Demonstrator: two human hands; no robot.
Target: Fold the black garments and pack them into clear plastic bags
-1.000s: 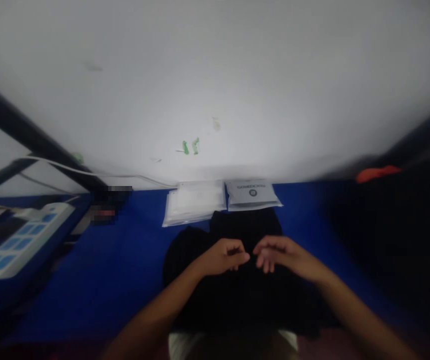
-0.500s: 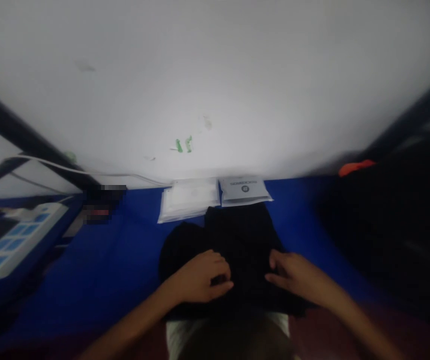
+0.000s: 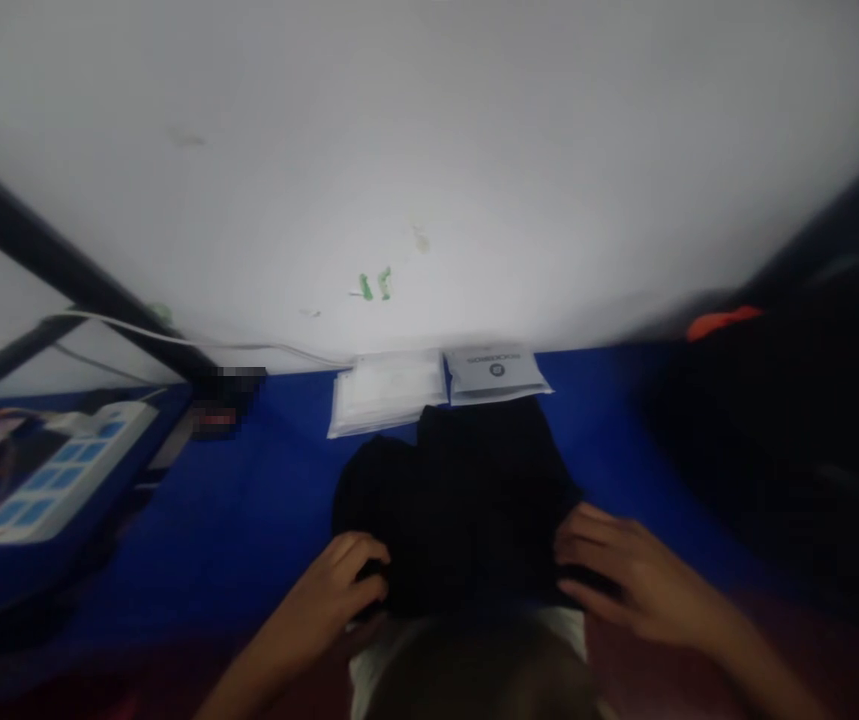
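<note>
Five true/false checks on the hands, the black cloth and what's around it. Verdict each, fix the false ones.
1. The left hand and right hand are at opposite sides of the black cloth. True.
2. The power strip lies off to the left of the black cloth. True.
3. The left hand is on the power strip. False: it is by the left edge of the black cloth, well away from the power strip.
4. The printed packet lies left of the white packets. False: it lies right of them.
5. The blue tabletop shows on both sides of the black cloth. True.
</note>
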